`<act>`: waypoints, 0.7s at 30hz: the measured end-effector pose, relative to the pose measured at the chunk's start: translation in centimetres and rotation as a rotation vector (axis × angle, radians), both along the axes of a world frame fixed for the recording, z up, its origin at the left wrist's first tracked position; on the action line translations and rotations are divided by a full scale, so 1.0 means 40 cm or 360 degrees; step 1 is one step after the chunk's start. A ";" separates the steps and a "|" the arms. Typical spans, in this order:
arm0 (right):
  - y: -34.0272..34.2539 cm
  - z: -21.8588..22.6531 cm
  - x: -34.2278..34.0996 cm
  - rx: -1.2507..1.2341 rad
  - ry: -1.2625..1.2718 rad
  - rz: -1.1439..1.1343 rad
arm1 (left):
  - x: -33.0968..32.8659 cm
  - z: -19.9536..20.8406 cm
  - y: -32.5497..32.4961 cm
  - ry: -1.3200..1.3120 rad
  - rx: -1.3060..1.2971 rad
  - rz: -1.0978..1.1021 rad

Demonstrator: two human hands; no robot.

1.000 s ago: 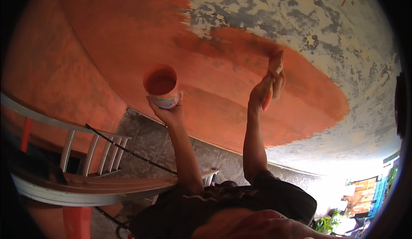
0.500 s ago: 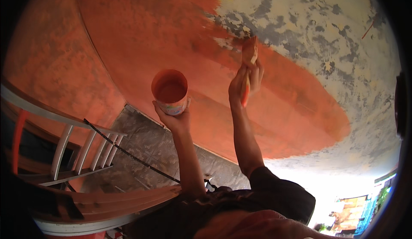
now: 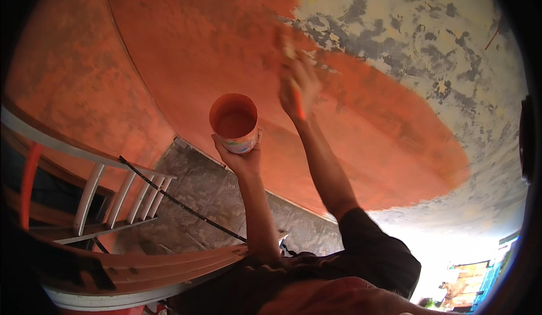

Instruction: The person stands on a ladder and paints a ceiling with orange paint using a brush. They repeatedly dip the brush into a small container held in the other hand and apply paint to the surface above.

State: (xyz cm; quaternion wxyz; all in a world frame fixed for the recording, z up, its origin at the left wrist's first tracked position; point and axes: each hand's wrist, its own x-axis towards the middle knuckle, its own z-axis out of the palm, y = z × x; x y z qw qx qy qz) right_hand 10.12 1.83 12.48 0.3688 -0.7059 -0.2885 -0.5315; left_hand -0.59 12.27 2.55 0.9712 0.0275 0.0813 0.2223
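My left hand [image 3: 241, 159] is wrapped round the lower part of a round paint pot [image 3: 233, 122], whose inside is coated orange. The pot's mouth faces me, and a printed label shows near its base. Farther up and to the right, my right hand [image 3: 305, 83] grips a paintbrush [image 3: 287, 46], smeared by motion. Its bright orange handle end sticks out below the palm, by the wrist. The bristles are at the wall [image 3: 226, 49], close to the ragged edge of the orange paint; whether they touch it is too blurred to tell.
Patchy grey and cream wall [image 3: 406, 49] lies to the right of the orange coat. At the lower left stands a metal ladder [image 3: 118, 199], with a dark cable [image 3: 186, 213] running past it. Patterned tiles cover the floor [image 3: 195, 185]. Bright daylight enters at the lower right.
My right hand has swept the brush left and slightly up along the paint's edge. The left hand still holds the pot; the whole view has shifted a little.
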 end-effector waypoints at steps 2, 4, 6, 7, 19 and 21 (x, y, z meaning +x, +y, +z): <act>0.028 0.007 0.085 -0.0122 0.0234 -0.0011 | -0.002 -0.018 -0.008 -0.0030 0.0033 -0.0047; 0.002 -0.026 0.112 -0.0133 0.0229 -0.0143 | -0.002 -0.025 -0.008 -0.0062 0.0037 -0.0089; -0.084 -0.082 0.095 -0.0071 -0.0022 -0.0373 | -0.002 -0.027 -0.001 -0.0098 -0.0016 -0.0092; -0.124 -0.094 0.045 0.0099 0.0074 -0.0313 | -0.006 -0.034 0.007 -0.0106 0.0001 -0.0082; 0.012 -0.054 0.148 -0.0236 0.0152 0.0040 | 0.007 -0.054 -0.008 -0.0091 0.0106 -0.0131; -0.054 -0.075 0.119 -0.0155 0.0018 -0.0107 | 0.006 -0.052 0.009 -0.0132 0.0129 -0.0101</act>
